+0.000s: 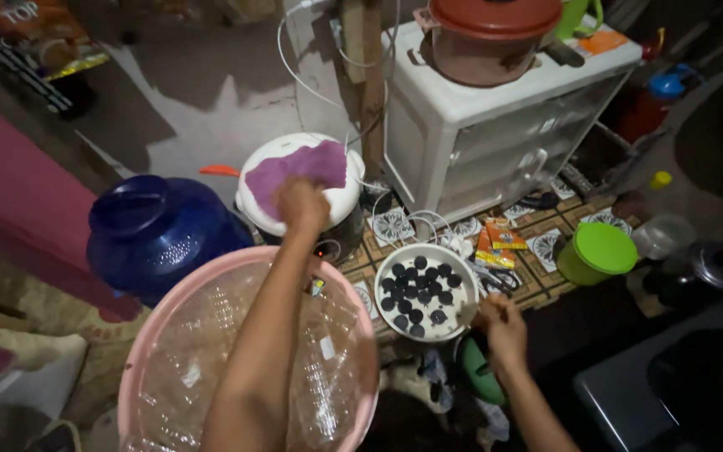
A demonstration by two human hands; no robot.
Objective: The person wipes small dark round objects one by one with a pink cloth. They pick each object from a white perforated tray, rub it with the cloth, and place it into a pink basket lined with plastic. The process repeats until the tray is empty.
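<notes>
my left hand (pixel 301 203) presses the purple cloth (pixel 294 172) on the white pot lid (pixel 340 201), grip clenched on it; right hand (pixel 504 322) pinches the bowl (pixel 395 255) rim. a hard pull may tip the dark balls (pixel 420 289) onto the floor.

Dim lighting. Patterned tile floor (pixel 546 238) beside bare grey concrete floor (pixel 202 92). White plastic drawer cabinet (pixel 495 138) stands near a wooden post (pixel 371 92). Pink wall (pixel 10 192) at left.
</notes>
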